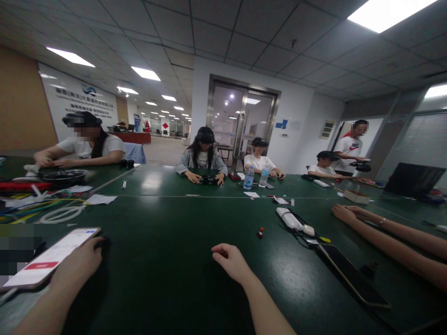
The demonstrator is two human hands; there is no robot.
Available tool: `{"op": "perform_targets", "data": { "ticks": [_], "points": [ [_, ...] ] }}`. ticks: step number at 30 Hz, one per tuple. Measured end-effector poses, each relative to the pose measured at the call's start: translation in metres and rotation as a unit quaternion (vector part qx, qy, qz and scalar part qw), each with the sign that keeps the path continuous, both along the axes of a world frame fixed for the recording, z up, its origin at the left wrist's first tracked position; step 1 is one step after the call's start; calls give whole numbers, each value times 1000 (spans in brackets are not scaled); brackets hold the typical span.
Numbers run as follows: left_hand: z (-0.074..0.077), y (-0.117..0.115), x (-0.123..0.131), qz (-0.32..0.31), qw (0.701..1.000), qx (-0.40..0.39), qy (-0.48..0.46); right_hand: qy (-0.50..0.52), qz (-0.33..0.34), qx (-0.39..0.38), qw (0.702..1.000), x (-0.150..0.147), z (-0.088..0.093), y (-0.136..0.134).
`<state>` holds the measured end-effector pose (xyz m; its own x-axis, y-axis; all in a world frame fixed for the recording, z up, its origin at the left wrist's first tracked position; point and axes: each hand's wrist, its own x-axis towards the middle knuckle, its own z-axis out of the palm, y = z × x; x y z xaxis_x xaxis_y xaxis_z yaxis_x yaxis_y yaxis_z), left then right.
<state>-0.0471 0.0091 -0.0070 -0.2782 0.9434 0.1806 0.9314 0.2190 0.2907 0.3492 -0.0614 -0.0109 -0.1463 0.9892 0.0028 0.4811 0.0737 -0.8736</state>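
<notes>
At the left, my left hand (78, 260) is curled against the right edge of a lit phone (45, 263); its fingers are partly hidden. A white cable runs to the phone's lower end. My right hand (232, 263) rests on the dark green table (167, 279) near the middle, fingers curled in loosely and nothing seen in them. Beyond it to the right lies a small red and white object (260, 232).
White power strip (289, 218), cables and a dark phone (352, 274) lie right. Another person's forearms (387, 237) rest beyond them. Wires (42, 209) cover the left side. Bottles (248, 178) stand farther back, near seated people wearing headgear.
</notes>
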Motion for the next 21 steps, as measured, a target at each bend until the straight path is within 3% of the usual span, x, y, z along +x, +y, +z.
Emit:
{"op": "perform_targets", "data": {
  "ticks": [4, 21],
  "points": [
    [10, -6, 8, -2, 998, -62, 11, -4, -1, -5, 1000, 0, 0, 0],
    [12, -7, 8, -3, 998, -67, 12, 3, 1, -3, 1000, -1, 5, -3]
  ]
}}
